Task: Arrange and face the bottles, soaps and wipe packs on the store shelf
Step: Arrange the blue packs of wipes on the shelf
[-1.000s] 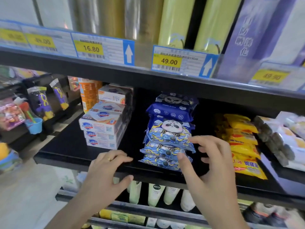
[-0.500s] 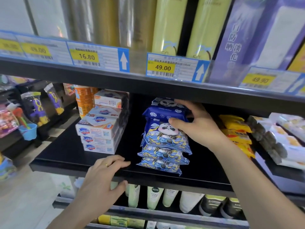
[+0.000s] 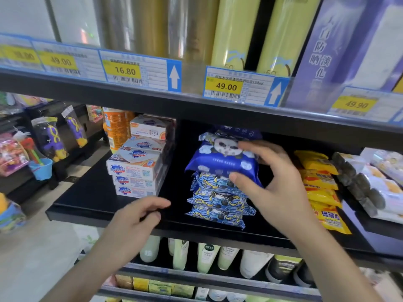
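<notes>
— Where's the dark blue panda wipe pack (image 3: pixel 220 159)?
— Top of the wipe stack (image 3: pixel 218 205) on the black shelf (image 3: pixel 91 192); the right hand (image 3: pixel 277 182) pinches it — thumb under, fingers over.
— And the left hand (image 3: pixel 133 223)?
— Relaxed, grip released, at the shelf edge; Safeguard soap boxes (image 3: pixel 136 171) just behind it.

Black store shelving (image 3: pixel 91 205) stands on a pale tiled floor (image 3: pixel 39 258).
</notes>
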Motion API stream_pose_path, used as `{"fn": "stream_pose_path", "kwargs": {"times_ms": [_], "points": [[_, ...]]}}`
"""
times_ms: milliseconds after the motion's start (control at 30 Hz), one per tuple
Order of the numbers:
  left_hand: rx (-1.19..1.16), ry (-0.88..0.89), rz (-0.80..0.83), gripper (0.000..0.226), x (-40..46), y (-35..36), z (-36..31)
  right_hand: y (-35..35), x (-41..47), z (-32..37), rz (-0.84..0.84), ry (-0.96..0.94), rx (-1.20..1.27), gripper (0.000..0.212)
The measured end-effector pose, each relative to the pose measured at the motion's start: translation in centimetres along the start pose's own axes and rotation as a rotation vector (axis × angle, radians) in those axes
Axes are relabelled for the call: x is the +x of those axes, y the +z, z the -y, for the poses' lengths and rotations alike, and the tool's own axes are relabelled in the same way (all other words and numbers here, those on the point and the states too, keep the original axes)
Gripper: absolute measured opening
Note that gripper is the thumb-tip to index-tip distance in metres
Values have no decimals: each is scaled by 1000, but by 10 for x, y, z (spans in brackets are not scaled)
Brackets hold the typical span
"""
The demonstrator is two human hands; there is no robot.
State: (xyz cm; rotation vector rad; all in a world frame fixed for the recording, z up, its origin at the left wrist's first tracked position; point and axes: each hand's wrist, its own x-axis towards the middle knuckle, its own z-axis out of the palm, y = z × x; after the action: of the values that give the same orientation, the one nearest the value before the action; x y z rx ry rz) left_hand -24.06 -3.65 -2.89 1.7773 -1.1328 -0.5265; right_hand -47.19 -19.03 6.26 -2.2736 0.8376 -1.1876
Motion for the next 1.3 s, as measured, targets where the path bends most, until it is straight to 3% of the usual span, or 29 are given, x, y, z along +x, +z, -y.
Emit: {"fn": "stream_pose_path", "kwargs": {"times_ms": [133, 233, 300, 367, 500, 767, 933, 1100, 1233, 1300], "points": [[-415, -167, -39, 22, -1, -12, -41, 6, -46, 18, 50, -55, 153, 52], [-647, -276, 206, 74, -10, -19, -68, 12, -68, 26, 88, -78, 180, 52], [-640, -255, 314, 88, -20, -21, -79, 16, -76, 28, 100, -93, 188, 51], [-591, -233, 331, 84, -24, -19, -82, 19, -81, 29, 96, -115, 178, 54], [-560, -285, 265, 60, -24, -11, -76, 23, -85, 32, 111, -123, 160, 63], [-581, -258, 149, 58, -27, -13, -72, 21, -86, 40, 55, -184, 15, 76], [-552, -136, 90, 57, -28, -19, -73, 13, -81, 49, -95, 40, 178, 49], [-555, -17, 102, 50, -30, -19, -70, 9, -70, 61, 79, 448, 554, 43], [-535, 49, 115, 51, -29, -18, -70, 10, -65, 71, 188, 607, 600, 72], [-539, 78, 110, 52, -27, -17, -70, 15, -54, 76, 198, 652, 613, 55]]}}
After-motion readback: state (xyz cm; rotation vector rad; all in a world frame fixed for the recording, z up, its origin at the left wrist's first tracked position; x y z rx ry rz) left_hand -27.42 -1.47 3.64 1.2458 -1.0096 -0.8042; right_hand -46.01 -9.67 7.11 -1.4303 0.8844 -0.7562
